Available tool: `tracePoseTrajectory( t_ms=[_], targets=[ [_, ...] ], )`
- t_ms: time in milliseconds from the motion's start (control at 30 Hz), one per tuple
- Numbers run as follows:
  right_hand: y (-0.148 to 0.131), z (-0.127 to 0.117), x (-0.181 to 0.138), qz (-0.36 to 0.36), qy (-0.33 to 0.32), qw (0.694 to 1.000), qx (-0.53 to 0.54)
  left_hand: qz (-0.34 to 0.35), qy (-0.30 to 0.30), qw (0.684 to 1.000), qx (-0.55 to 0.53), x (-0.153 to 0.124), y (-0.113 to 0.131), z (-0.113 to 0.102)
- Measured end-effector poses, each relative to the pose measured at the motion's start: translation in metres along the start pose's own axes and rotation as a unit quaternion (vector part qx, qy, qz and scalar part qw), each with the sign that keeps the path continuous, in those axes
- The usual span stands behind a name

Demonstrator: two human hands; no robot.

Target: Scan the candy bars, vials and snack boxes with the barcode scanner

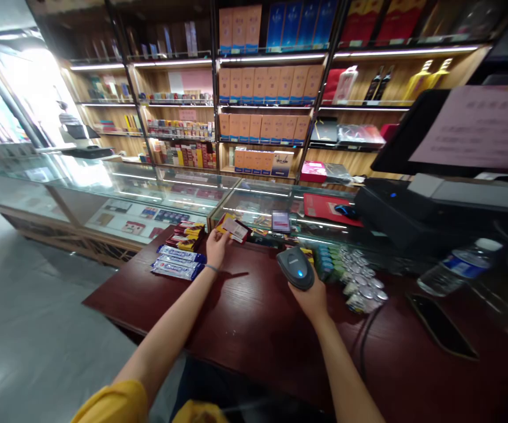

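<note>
My left hand [217, 247] pinches a flat red and yellow packet [235, 228] by its near edge, with a pale barcode label facing up. My right hand [313, 296] is wrapped around a dark barcode scanner [296, 268], whose blue light is lit. The scanner's head points toward the back of the counter, right of the packet and apart from it. Left of my left hand lies a stack of similar red and yellow packets [186, 235]. Several blue and white packets [178, 262] lie in front of that stack.
Right of the scanner stand green items [328, 258] and several small cans [362, 282]. A water bottle [459, 267], a phone [443, 326] and a black register [390, 211] occupy the right side. Glass display cases [161, 197] border the brown counter [236, 317] behind.
</note>
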State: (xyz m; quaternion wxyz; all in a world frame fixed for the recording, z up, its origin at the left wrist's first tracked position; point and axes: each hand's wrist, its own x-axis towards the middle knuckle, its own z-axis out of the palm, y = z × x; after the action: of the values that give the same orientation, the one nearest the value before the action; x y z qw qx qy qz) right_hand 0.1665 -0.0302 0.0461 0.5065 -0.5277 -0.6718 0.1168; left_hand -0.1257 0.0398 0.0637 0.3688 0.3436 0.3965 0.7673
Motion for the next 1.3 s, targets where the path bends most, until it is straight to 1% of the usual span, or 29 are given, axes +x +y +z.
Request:
tracePoseTrajectory(
  t_ms=[67,133,200,267,433,567,700,833,900,1000,1067,1167,1300],
  targets=[
    [0.002,-0.004,-0.001,0.004,-0.004,1.0,-0.006,-0.06,0.009,0.995,-0.08,-0.02,-0.016,0.021],
    [0.002,-0.009,-0.004,0.012,-0.006,1.0,-0.017,-0.103,0.03,0.984,-0.141,-0.036,-0.031,0.037],
    [0.0,-0.016,-0.007,0.019,-0.005,1.0,-0.022,-0.134,0.047,0.972,-0.19,-0.048,-0.043,0.048],
    [-0.003,-0.024,-0.011,0.028,-0.011,0.999,-0.022,-0.159,0.055,0.959,-0.226,-0.055,-0.053,0.054],
    [-0.003,-0.041,-0.021,0.053,-0.052,0.997,-0.021,-0.202,0.058,0.936,-0.283,-0.063,-0.067,0.054],
    [-0.004,-0.045,-0.028,0.052,-0.098,0.993,-0.029,-0.221,0.073,0.924,-0.305,-0.063,-0.072,0.051],
    [-0.006,-0.04,-0.031,0.017,-0.146,0.987,-0.065,-0.223,0.085,0.922,-0.305,-0.06,-0.074,0.05],
    [-0.005,-0.036,-0.033,-0.043,-0.184,0.976,-0.107,-0.205,0.053,0.93,-0.301,-0.058,-0.075,0.048],
    [-0.003,-0.036,-0.033,-0.066,-0.185,0.973,-0.119,-0.197,0.04,0.932,-0.3,-0.057,-0.074,0.047],
    [0.0,-0.036,-0.034,-0.072,-0.176,0.973,-0.128,-0.197,0.054,0.933,-0.297,-0.056,-0.074,0.047],
    [0.001,-0.037,-0.035,-0.065,-0.164,0.976,-0.125,-0.2,0.067,0.932,-0.294,-0.055,-0.074,0.048],
    [0.003,-0.037,-0.035,-0.046,-0.138,0.983,-0.114,-0.202,0.067,0.934,-0.286,-0.054,-0.074,0.048],
    [0.009,-0.041,-0.033,-0.009,-0.089,0.991,-0.096,-0.191,0.065,0.947,-0.249,-0.056,-0.074,0.046]
  ],
)
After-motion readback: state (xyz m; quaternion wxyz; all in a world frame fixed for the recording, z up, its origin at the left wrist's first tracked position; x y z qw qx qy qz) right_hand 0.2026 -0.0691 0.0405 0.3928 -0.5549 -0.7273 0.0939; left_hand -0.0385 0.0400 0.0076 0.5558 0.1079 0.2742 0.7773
